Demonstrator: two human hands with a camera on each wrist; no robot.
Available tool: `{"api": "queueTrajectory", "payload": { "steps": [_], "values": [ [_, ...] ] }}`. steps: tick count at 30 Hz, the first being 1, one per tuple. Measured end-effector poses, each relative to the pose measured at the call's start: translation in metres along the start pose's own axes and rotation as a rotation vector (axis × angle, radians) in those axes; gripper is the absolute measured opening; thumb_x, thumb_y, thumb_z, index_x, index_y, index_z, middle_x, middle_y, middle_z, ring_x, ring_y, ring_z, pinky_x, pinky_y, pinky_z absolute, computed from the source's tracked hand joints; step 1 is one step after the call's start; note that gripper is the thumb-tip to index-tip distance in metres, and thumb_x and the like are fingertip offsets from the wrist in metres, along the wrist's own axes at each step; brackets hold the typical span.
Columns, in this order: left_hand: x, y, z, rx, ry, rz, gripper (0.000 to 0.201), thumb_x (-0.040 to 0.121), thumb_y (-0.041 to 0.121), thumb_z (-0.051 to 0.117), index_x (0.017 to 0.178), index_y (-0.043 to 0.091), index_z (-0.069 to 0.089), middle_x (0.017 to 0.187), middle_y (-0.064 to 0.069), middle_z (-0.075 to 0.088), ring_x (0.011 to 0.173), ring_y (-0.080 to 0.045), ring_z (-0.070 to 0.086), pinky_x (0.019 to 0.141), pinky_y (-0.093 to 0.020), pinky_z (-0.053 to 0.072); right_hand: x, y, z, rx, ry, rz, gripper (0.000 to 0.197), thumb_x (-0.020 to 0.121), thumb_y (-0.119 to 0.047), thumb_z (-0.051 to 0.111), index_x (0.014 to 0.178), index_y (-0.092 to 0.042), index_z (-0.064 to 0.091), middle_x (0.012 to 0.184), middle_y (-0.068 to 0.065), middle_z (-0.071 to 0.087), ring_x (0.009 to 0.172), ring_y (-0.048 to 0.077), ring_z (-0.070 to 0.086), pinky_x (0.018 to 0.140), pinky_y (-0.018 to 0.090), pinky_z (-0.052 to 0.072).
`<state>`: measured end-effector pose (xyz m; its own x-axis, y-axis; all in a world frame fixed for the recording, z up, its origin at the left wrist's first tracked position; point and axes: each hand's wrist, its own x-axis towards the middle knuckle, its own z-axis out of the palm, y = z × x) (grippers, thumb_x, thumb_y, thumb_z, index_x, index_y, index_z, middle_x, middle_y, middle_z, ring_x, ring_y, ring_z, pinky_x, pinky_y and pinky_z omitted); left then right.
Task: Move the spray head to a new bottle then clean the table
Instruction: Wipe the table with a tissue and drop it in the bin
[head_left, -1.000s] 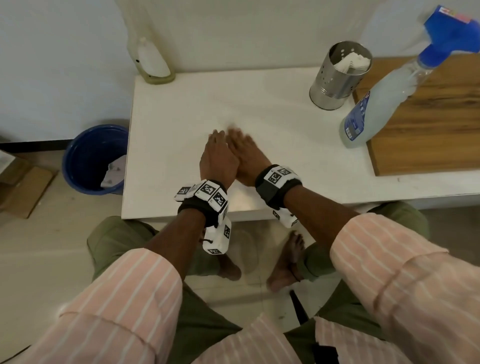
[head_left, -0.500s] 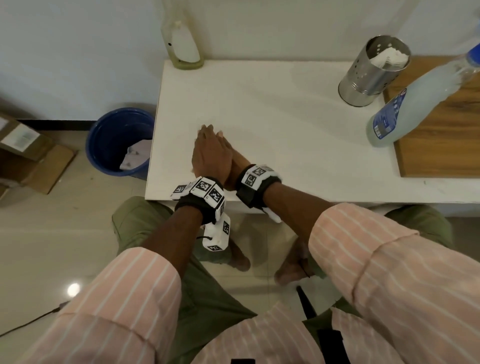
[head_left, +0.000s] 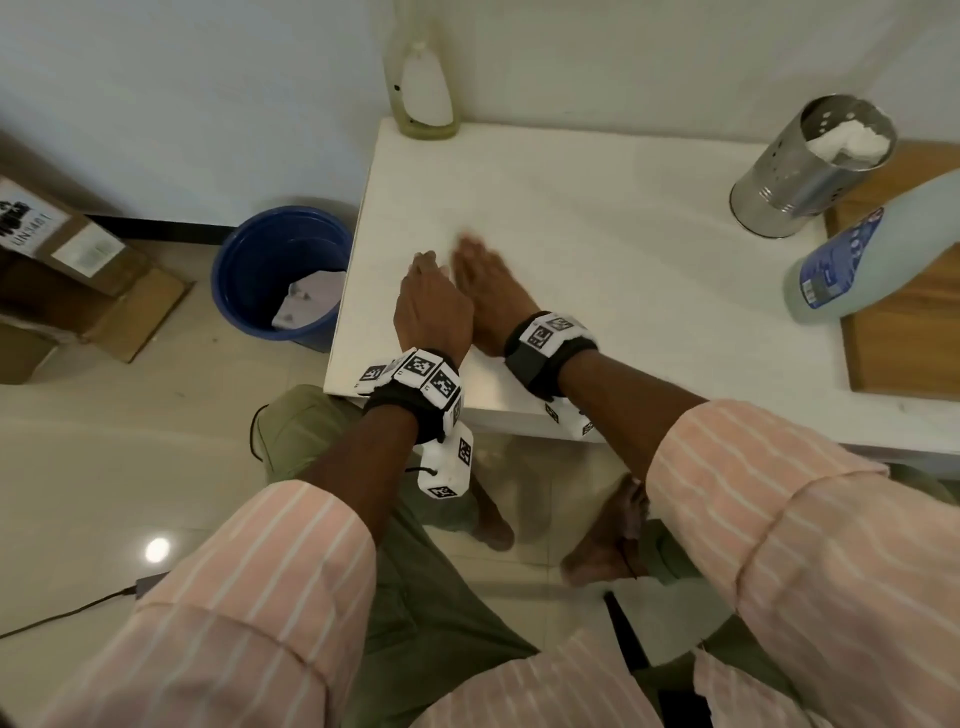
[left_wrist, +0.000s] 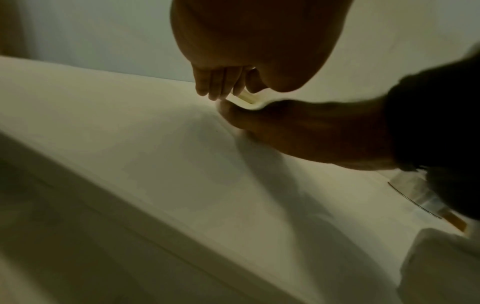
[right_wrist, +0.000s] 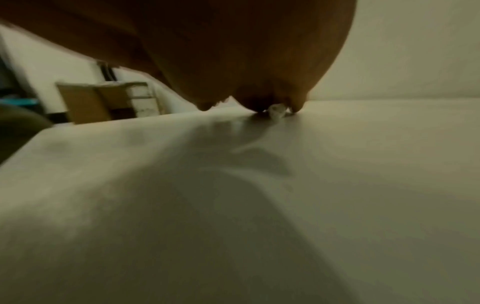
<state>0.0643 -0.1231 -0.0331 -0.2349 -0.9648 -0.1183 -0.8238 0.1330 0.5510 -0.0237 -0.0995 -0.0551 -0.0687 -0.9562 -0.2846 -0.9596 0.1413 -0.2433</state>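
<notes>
Both hands are at the front left of the white table (head_left: 623, 249). My right hand (head_left: 488, 291) lies flat, fingers straight, pressing a small white tissue (right_wrist: 276, 112) onto the surface. My left hand (head_left: 431, 301) is close beside it on the left, its fingers (left_wrist: 215, 86) pointing down and touching the tissue's raised edge (left_wrist: 248, 99). The filled spray bottle (head_left: 872, 254) leans at the right edge, its head out of frame. A headless bottle (head_left: 423, 93) stands at the table's back left corner.
A steel holder (head_left: 810, 166) stuffed with tissue stands at the back right, beside a wooden board (head_left: 909, 338). On the floor to the left are a blue bin (head_left: 280, 270) holding paper and a cardboard box (head_left: 62, 244). My feet are under the table.
The hands slid left and toward the front edge, the left briefly lying over the right; now they are side by side, a little further from the edge. The view panned left, losing the spray head.
</notes>
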Motion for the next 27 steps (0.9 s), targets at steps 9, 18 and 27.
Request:
{"api": "queueTrajectory", "payload": {
  "steps": [9, 18, 27],
  "values": [
    [0.014, -0.023, -0.014, 0.167, 0.051, 0.107, 0.038, 0.103, 0.028, 0.028, 0.107, 0.008, 0.06, 0.099, -0.012, 0.07, 0.091, -0.029, 0.066, 0.073, -0.033, 0.044, 0.063, 0.027, -0.023, 0.1, 0.132, 0.51, 0.077, 0.1, -0.05, 0.021, 0.148, 0.006, -0.001, 0.159, 0.022, -0.003, 0.149, 0.033, -0.002, 0.122, 0.045, 0.0],
    [0.019, -0.045, -0.02, -0.143, 0.27, -0.111, 0.055, 0.099, 0.052, 0.018, 0.121, 0.017, 0.053, 0.12, -0.006, 0.065, 0.113, -0.023, 0.06, 0.092, -0.037, 0.047, 0.09, -0.057, -0.008, 0.002, -0.094, -0.216, 0.062, 0.102, -0.032, 0.025, 0.151, -0.003, 0.001, 0.161, 0.016, -0.004, 0.15, 0.029, -0.003, 0.123, 0.042, 0.0],
    [-0.002, -0.04, -0.019, -0.146, 0.122, -0.244, 0.066, 0.099, 0.052, 0.024, 0.145, 0.005, 0.032, 0.153, -0.016, 0.034, 0.143, -0.029, 0.03, 0.118, -0.044, 0.025, 0.025, -0.01, 0.006, -0.009, 0.168, 0.225, 0.071, 0.099, -0.049, 0.012, 0.151, -0.001, 0.006, 0.161, 0.015, 0.001, 0.15, 0.027, 0.0, 0.122, 0.048, 0.001]
  ]
}}
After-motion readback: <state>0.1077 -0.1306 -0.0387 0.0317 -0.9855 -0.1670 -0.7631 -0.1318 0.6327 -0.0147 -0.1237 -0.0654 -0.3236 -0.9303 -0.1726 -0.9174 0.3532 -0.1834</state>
